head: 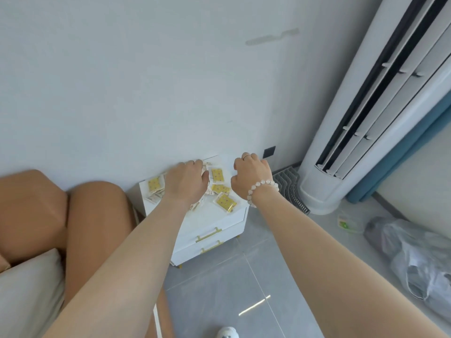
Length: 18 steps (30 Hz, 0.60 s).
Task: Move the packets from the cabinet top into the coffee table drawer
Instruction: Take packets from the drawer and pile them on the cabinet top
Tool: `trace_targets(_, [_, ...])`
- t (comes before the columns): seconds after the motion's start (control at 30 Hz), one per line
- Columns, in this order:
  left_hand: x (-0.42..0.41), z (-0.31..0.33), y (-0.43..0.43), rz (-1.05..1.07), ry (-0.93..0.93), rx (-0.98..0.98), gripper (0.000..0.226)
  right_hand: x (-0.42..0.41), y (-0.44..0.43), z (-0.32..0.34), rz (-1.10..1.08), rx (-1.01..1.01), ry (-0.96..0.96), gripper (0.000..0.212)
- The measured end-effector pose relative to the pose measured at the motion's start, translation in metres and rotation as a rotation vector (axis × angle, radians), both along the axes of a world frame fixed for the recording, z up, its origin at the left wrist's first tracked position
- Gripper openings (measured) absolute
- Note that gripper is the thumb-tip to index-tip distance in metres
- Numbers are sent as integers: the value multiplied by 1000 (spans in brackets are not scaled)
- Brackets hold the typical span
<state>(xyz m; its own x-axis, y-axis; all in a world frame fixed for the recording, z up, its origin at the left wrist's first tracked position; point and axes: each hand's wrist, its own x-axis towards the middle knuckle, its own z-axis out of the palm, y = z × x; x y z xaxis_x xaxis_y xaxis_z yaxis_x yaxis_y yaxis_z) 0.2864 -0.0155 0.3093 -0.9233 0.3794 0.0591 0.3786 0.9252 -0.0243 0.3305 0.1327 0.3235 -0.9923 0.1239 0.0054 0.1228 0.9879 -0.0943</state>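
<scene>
Packets: yellow, scattered on white cabinet top, under and between both hands. Left hand: lay over packets, grip indiscernible. Right hand: fingers curled, apparently holding nothing, just right of packets.

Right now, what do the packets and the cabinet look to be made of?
The packets look like clear glossy plastic film over yellow contents: shiny, crinkled edges. The cabinet looks like white painted or laminated board, smooth and matte, with brass-coloured metal handles.
</scene>
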Motion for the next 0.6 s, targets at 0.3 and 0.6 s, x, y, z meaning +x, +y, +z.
trace_targets(0.3, [-57, -18, -13, 55, -27, 19, 36, -66, -8, -16, 52, 20, -46, 32])
trace_targets(0.6, [-123, -43, -34, 195, -59, -38, 35, -167, -11, -44, 176, -44, -70, 32])
